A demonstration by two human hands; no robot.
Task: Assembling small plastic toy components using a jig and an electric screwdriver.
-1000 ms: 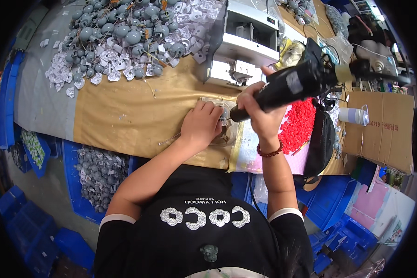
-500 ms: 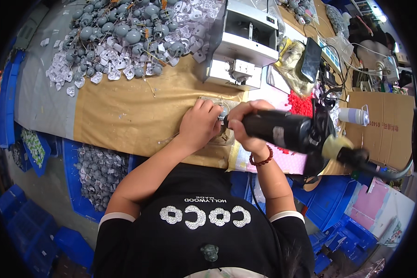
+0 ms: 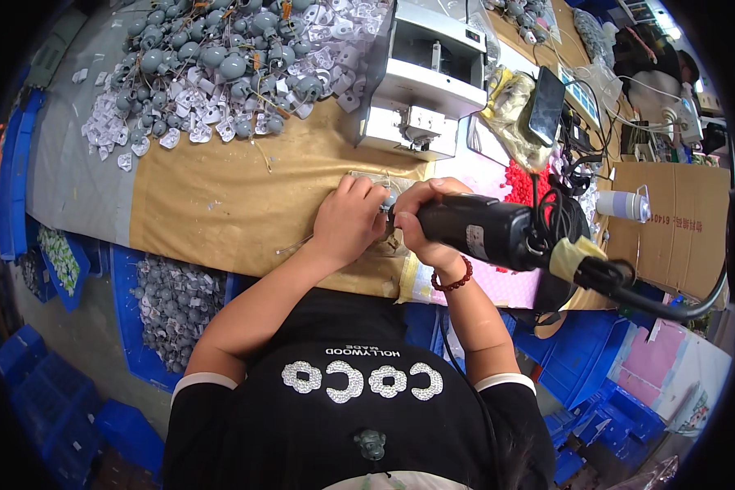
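My right hand (image 3: 426, 222) is wrapped round the front of a black electric screwdriver (image 3: 486, 232), which lies almost level and points left. Its tip ends close to a small grey ball-shaped part (image 3: 390, 198); whether they touch is hidden by my fingers. My left hand (image 3: 348, 219) is closed, its fingertips pressed at the part's left side. Under both hands sits a clear flat block (image 3: 381, 176) on the brown table covering (image 3: 220, 208). A thin wire (image 3: 294, 245) comes out from beneath my left wrist.
A heap of grey ball parts and white plastic pieces (image 3: 196, 98) covers the far left. Beyond my hands stands a grey-white machine (image 3: 425, 73). On the right are red small pieces (image 3: 527, 184), a phone (image 3: 547, 106), a bottle (image 3: 623, 204) and a carton (image 3: 670, 229). A full blue bin (image 3: 131, 335) is below left.
The screwdriver's rear end has swung a little left and its cable has shifted with it. My right hand has moved slightly left; my left hand stays almost in place.
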